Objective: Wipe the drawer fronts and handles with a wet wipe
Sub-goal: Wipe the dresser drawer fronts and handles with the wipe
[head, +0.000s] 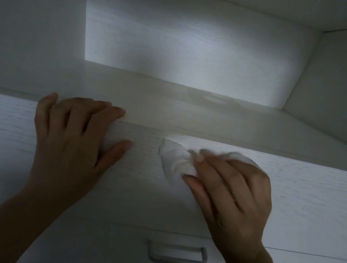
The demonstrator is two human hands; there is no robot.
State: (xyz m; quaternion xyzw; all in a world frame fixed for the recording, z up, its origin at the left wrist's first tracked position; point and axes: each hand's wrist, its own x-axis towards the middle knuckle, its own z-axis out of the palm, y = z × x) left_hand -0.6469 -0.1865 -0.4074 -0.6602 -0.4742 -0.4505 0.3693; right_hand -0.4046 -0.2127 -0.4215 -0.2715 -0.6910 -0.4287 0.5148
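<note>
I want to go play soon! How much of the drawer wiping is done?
Done: nothing shows as finished; no wet streaks can be made out in the dim light. In hand: the right hand holds the wet wipe against the upper drawer front, while the left hand rests on its top edge. Left to do: the handle lower down, no hand on it.

The pale shelf (193, 114) bears a round mark (215, 99) and left hand (71, 140) fingers (97, 106).

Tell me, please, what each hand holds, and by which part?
The right hand pinches the wet wipe at its bunched middle, against the drawer front. The left hand holds nothing, resting on the front's top edge.
</note>
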